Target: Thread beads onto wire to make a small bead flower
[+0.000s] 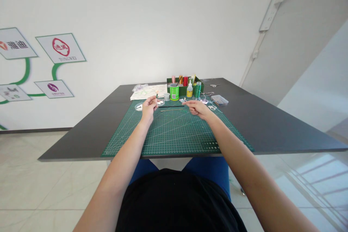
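Observation:
My left hand [149,108] is raised above the far left part of the green cutting mat [168,134]. Its fingers pinch a small upright piece [157,94] with a pale orange top and a dark green lower end, perhaps a tiny flower. To the right, my right hand [198,109] is closed, the index finger reaching left with the others curled beneath. Whatever its fingertips hold, if anything, is too small to make out. Near them lies a small whitish piece [183,100]. Between the hands lie a thin black rod [171,106] and a thin gold-coloured stick [172,110].
Behind the hands stand a green can [174,92], a yellow glue bottle [189,90], a green thread spool [198,90] and a dark green box [170,81] of spools. Small scissors [212,107] and a clear case [220,100] lie right; shallow dishes [139,107] sit left.

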The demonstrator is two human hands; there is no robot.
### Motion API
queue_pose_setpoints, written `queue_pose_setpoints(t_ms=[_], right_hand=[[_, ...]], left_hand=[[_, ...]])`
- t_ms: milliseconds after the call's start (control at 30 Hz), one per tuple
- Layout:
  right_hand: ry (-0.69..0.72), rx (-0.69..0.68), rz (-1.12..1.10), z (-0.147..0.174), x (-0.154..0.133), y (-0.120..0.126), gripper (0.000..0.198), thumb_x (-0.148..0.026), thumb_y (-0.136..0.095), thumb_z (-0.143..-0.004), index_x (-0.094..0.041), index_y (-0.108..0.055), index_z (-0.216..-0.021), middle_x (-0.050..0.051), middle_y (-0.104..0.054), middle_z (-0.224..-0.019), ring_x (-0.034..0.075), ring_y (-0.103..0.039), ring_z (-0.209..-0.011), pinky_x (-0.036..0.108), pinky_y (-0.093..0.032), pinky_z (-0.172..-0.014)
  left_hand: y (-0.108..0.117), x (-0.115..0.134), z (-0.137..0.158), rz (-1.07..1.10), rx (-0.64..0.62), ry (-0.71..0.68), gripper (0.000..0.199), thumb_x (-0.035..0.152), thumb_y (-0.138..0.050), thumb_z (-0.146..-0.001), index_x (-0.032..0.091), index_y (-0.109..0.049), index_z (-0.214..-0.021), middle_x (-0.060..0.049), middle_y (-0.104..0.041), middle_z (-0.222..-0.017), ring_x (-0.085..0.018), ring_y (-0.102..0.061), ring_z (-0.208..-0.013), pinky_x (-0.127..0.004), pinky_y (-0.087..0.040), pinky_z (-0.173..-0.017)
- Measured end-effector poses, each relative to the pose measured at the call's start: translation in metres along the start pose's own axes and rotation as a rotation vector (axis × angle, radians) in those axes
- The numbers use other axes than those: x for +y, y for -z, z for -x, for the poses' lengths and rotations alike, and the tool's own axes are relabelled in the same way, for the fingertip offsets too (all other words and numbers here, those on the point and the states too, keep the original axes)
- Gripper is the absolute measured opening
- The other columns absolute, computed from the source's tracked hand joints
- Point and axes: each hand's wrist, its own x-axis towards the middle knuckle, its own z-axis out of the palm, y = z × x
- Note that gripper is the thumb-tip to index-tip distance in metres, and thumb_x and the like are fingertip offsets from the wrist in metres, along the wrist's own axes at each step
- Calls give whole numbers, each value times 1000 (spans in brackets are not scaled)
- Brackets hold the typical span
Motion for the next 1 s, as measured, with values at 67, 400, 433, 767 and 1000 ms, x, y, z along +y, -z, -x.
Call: queue_pose_setpoints(t_ms=[67,400,433,767,1000], right_hand=[[-7,62,-3,-1,0,2,24,-20,-70,-80,-8,-70,-101,-10,-36,-43,5,-26,-38,20,-14,-40],[-48,444,208,-3,-1,1,17,-9,-64,-84,-9,-69,-100,-4,-52,-53,5,-37,-38,17,-21,-36],[-44,472,227,-4,-1,1,20,-8,-66,-82,-9,-68,-102,-2,-58,-58,5,-39,-39,17,-22,-35],[215,267,253,-3,12,-26,56,-21,-73,-74,-21,-63,-129,16,-59,-138,5,-54,-54,15,-30,-34],[230,-152,167,13,6,-56,70,-27,-73,-79,-28,-49,-145,17,-41,-158,8,-63,-59,18,-32,-32]], left_hand=[[-1,1,1,5,0,-3,23,16,-74,-71,15,-68,-93,-3,-68,-73,-6,-47,-50,-18,-29,-45],[-2,3,2,-26,3,-13,24,19,-76,-70,15,-69,-93,-3,-69,-73,-6,-48,-51,-18,-31,-46],[-2,3,3,-45,-2,-16,25,19,-76,-70,15,-69,-93,-3,-69,-73,-6,-47,-51,-18,-31,-46],[-10,0,10,-275,-142,-80,26,27,-77,-73,15,-71,-95,-4,-71,-77,-11,-57,-60,-22,-43,-56],[-16,-8,19,-476,-365,-169,20,28,-71,-80,16,-73,-96,-6,-73,-79,-17,-63,-66,-26,-46,-59]])
